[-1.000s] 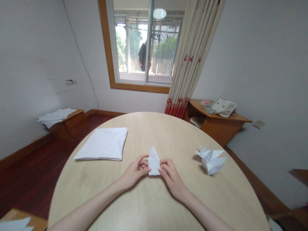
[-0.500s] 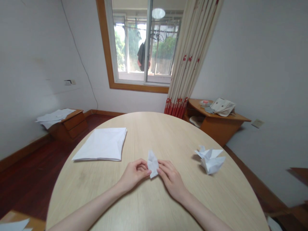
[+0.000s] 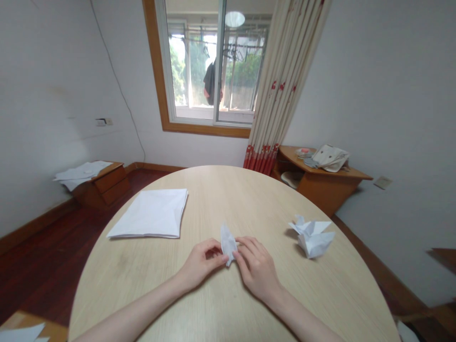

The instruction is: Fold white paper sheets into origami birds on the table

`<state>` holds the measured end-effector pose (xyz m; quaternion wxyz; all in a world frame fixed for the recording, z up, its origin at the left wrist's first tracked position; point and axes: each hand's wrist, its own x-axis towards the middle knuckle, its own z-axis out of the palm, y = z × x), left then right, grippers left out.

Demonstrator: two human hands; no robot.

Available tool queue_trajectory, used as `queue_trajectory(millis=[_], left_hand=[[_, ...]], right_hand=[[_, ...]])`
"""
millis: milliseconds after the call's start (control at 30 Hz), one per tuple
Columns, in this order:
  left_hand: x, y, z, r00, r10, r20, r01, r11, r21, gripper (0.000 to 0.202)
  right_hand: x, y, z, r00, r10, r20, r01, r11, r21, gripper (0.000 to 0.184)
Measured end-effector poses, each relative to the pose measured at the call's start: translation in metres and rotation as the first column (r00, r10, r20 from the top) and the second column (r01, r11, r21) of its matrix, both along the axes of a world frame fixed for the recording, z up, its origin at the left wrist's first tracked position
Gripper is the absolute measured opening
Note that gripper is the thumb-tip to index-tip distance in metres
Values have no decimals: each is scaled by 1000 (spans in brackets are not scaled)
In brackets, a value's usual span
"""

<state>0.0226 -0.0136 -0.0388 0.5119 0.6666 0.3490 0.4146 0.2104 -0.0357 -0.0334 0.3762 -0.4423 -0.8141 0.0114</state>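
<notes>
A small folded piece of white paper (image 3: 228,243), narrow and pointed at its far end, stands up between my hands near the middle of the table. My left hand (image 3: 204,260) pinches its lower left edge between thumb and fingers. On the other side my right hand (image 3: 257,265) is closed on the lower right edge, thumb in front and fingers behind. Fine creases in the paper are too small to make out. To the right lie folded paper cranes (image 3: 315,240), close together; I cannot tell exactly how many. A stack of white paper sheets (image 3: 151,213) rests at the left.
The round wooden table (image 3: 228,313) fills the foreground. Beyond it are a window (image 3: 213,71), a long curtain (image 3: 281,85) and a corner desk (image 3: 320,183) with a cloth bag (image 3: 331,157). A low drawer cabinet (image 3: 110,183) with papers on top stands at the left.
The folded paper has shifted slightly right and turned between my fingers, so it looks narrower at the bottom. Both hands moved a little to the right with it.
</notes>
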Motion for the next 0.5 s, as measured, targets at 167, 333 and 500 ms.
queue_trajectory(millis=[167,333,500], left_hand=[[-1,1,3,999,-6,38,1,994,113,22],[0,2,2,994,-44,97,42,999,19,26],[-1,5,-1,989,-35,144,34,999,10,32]], right_hand=[[-2,-1,1,996,91,-15,-92,994,-59,22],[-2,-1,-1,988,142,-66,-149,981,-121,24],[-1,-3,2,984,163,-74,-174,967,-186,21]])
